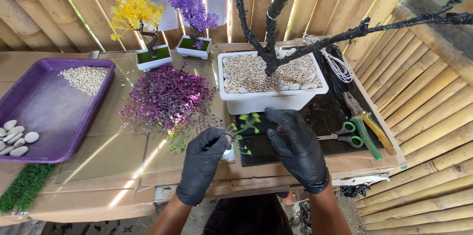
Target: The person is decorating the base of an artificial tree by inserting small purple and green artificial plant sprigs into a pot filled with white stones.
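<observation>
1. Green plastic sprig (245, 127) sat between both gloved hands, just above the near edge of the worktop (123, 166), in front of the white rectangular planter (268, 101).
2. Left hand (204, 158) was curled almost closed, fingertips pinching the sprig's lower stem; right hand (295, 146) was half open, fingers bent inward and touching the leafy end, though whether it truly gripped I could not tell.
3. Judged as a step, handling such a thin stem went best with a light pinch near its base, the other hand steadying the leaves rather than squeezing them.
4. Both forearms came up from the bottom edge, wrists bent forward, palms turned toward each other, backs of the black gloves facing the camera.
5. Black wrapped trunk (270, 42) rose from the pebbles in the planter, its bare branches reaching overhead.
6. Pile of purple foliage (167, 98) lay just left of the hands; green-handled scissors (345, 135) and pliers (367, 124) rested to the right, well apart from a purple tray (49, 111) holding gravel and white stones.
</observation>
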